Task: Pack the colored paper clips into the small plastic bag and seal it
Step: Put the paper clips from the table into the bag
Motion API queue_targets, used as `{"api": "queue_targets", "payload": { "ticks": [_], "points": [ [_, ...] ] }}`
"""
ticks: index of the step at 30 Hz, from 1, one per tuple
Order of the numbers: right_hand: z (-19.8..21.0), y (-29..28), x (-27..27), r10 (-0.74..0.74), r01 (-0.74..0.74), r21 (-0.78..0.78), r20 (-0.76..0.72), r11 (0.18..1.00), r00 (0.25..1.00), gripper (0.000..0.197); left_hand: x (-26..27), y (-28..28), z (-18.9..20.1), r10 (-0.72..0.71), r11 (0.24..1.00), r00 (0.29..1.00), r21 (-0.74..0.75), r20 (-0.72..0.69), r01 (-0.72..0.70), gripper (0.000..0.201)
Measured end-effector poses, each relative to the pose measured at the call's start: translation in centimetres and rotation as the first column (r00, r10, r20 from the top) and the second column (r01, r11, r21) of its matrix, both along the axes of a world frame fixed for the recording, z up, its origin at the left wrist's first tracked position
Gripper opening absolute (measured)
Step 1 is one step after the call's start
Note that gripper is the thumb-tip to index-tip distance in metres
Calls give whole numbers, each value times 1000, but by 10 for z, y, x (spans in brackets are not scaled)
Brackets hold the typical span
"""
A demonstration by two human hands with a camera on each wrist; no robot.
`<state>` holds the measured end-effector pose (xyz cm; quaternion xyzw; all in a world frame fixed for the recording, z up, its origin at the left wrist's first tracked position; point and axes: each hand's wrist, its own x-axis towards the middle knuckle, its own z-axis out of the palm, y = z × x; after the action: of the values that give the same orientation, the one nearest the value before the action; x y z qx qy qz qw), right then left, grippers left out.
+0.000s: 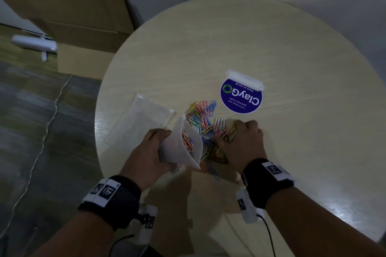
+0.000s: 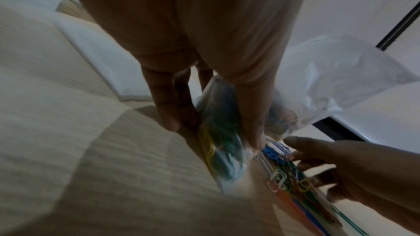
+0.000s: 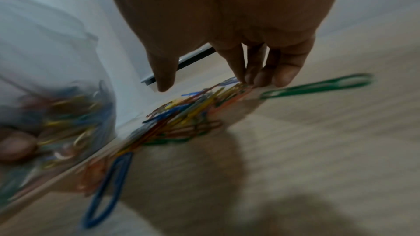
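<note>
My left hand (image 1: 155, 146) grips a small clear plastic bag (image 1: 177, 152) just above the table, its mouth facing the pile. Several colored clips lie inside the bag (image 2: 222, 143). A heap of colored paper clips (image 1: 201, 115) is spread on the round table right of the bag. My right hand (image 1: 234, 140) is over the heap's near right side. Its fingertips (image 3: 261, 80) press down on the clips (image 3: 188, 114), with the thumb held apart. A blue clip (image 3: 106, 191) and a green clip (image 3: 318, 85) lie at the heap's edges.
A larger clear bag (image 1: 142, 119) lies flat left of the heap. A round blue sticker (image 1: 241, 96) and a white plastic strip (image 1: 244, 79) sit behind it. The pale wooden table (image 1: 271, 37) curves away at the left, where a cardboard box (image 1: 83, 27) and a cable (image 1: 48, 127) are on the floor.
</note>
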<state>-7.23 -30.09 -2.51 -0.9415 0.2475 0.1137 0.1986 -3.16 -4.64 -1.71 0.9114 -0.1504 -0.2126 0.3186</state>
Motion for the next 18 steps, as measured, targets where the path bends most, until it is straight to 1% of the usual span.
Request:
{"api": "queue_targets", "payload": {
  "ticks": [4,6,8,9,12,13,15,18],
  "points": [
    [-3,14,13,98,-98,27,-3,995,995,57,-1,0,2,-2,1000,1000,11,-19,2,89],
    [-1,12,14,137,-139,71,22,988,990,46,-1,0,2,-2,1000,1000,-2,-22,2,89],
    [2,8,11,165,-168,75,43,983,985,38,0,0,2,0,1000,1000,-7,-21,0,88],
    [1,6,8,166,-168,57,42,984,985,37,0,0,2,2,1000,1000,-8,-20,-2,87],
    [3,4,1,180,-181,-23,-19,983,983,48,-1,0,3,1,1000,1000,-13,-14,-1,83],
    [4,5,-1,203,-204,-22,-40,979,978,47,-1,-1,3,2,1000,1000,-13,-16,-2,82],
    [6,8,-4,243,-242,20,-51,970,969,40,-1,-2,2,-3,1000,1000,-4,-19,3,82],
    [7,7,-4,284,-284,15,-10,959,959,31,-1,-5,4,-15,1000,1000,26,-9,15,80]
  ]
}}
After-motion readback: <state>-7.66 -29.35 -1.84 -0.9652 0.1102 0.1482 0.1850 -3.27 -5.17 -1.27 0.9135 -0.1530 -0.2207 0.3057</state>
